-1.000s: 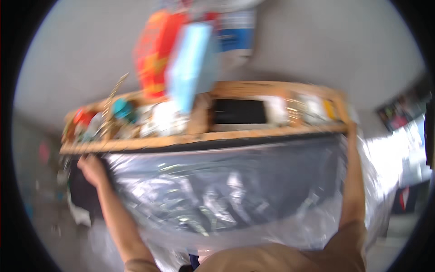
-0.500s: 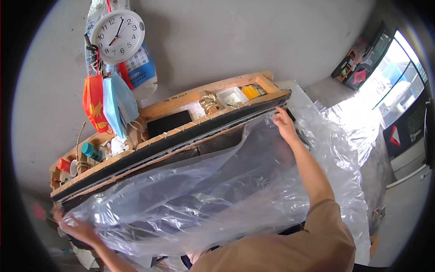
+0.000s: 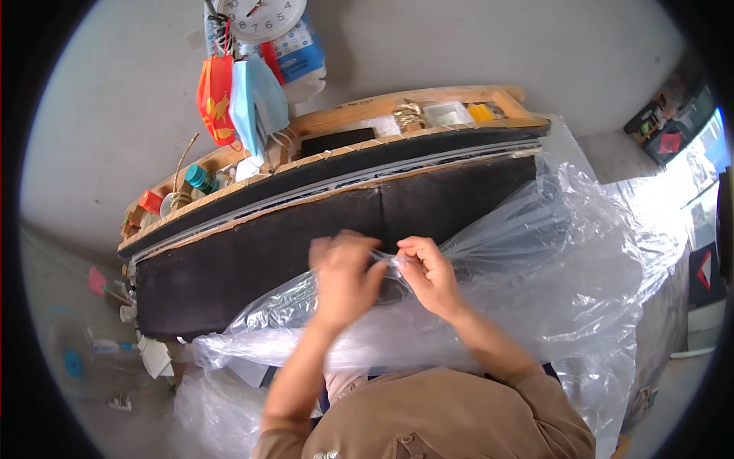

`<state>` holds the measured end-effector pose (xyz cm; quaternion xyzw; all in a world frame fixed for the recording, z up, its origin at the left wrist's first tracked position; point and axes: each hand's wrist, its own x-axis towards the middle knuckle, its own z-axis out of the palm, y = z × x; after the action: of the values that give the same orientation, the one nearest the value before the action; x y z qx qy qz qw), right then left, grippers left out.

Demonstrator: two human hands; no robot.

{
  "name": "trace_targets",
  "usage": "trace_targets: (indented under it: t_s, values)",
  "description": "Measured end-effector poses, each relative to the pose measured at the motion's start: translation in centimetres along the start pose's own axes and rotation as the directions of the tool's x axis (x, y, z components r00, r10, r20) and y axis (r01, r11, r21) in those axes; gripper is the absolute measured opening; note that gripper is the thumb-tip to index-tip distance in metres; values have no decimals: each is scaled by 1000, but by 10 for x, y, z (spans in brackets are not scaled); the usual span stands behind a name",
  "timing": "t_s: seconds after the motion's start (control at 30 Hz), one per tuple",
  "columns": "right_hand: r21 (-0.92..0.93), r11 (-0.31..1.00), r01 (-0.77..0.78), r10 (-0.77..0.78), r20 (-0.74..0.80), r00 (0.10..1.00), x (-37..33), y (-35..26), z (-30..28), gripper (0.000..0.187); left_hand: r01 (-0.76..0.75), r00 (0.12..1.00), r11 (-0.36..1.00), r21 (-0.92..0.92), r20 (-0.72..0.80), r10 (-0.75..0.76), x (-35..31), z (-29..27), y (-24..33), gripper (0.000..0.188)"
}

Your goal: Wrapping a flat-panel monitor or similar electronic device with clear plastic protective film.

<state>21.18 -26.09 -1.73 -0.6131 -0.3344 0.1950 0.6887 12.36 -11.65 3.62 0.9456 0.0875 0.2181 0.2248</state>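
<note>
Over a long, black-covered work surface (image 3: 306,218), both of my hands have come close together at the middle. A clear plastic sheet (image 3: 550,264) lies across the near part and drapes down toward me. My right hand (image 3: 430,277) is closed, pinching a bunched edge of this sheet between thumb and fingers. Just left of it, my left hand (image 3: 348,279) is smeared by motion, its fingers curled on the same gathered plastic. A short stretch of film runs between the two hands. Part of the black surface shows bare beyond them.
A wooden tray (image 3: 443,93) along the far edge holds a gold cord coil (image 3: 409,116), a white box (image 3: 449,115) and a teal-capped bottle (image 3: 200,178). A clock (image 3: 264,17) and face masks (image 3: 256,99) hang above. A fan (image 3: 73,359) stands at left.
My hands have come from the two ends of the surface to its middle. The sheet has been pulled back toward me and gathered, baring the black surface. The view has shifted.
</note>
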Motion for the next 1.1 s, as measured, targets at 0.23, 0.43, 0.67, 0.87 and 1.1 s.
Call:
trace_targets:
  t_s: [0.23, 0.43, 0.67, 0.87, 1.1]
  values:
    - [-959, -35, -281, 21, -282, 959, -1, -14, -214, 62, 415, 910, 905, -95, 43, -413, -87, -57, -83, 10]
    - [-862, 291, 416, -107, 402, 909, -1, -14, -4, 51, 818, 570, 464, 339, -581, -580, -172, -153, -267, 22]
    - [-986, 2, 167, -62, 166, 984, -21, -25, -134, 48, 854, 517, 410, 321, -614, -596, -185, -159, -287, 25]
    - [-740, 577, -346, -99, -484, 869, -5, -49, -164, 40, 813, 562, 532, 237, -564, -606, -180, -168, -283, 21]
    - [-918, 171, 358, -853, 44, 520, 45, -63, -139, 23, 753, 628, 618, 227, -529, -571, -195, -166, -301, 18]
